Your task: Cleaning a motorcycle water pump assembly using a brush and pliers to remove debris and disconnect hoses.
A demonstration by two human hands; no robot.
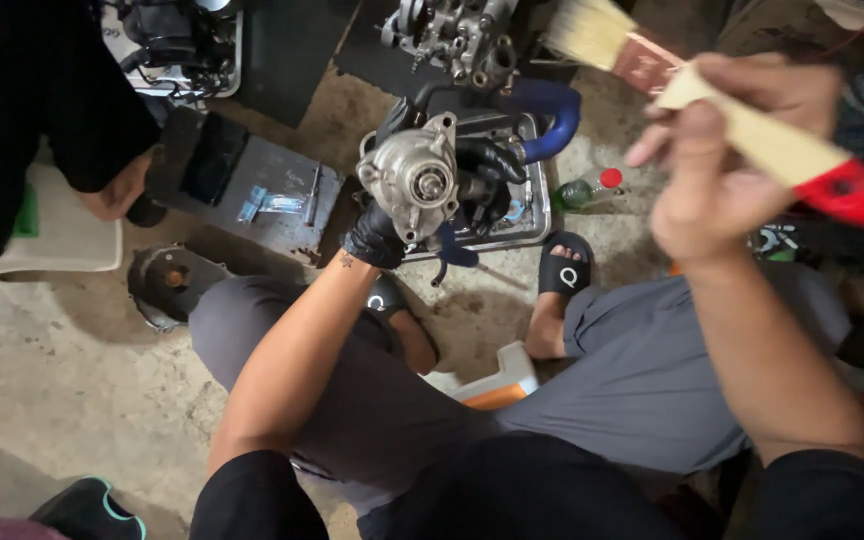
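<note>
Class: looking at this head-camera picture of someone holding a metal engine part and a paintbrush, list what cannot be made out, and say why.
- Metal part, head view: its back is hidden by the gloved left hand.
- Paintbrush: blurred; bristle tips cut off by the top edge.
- Right hand: blurred, so finger positions are unclear.
- Metal tray: contents covered by the part and glove.
- Other person's hand, left: partly hidden under a black sleeve.

The round grey metal pump housing (414,180) sits in the gloved left hand (382,232), above a shallow steel tray (537,215). The bare right hand (722,160) lies well to its right, with a wooden-handled flat paintbrush (712,110) in it. A green plastic bottle with a red cap (584,190) lies between the two hands.
</note>
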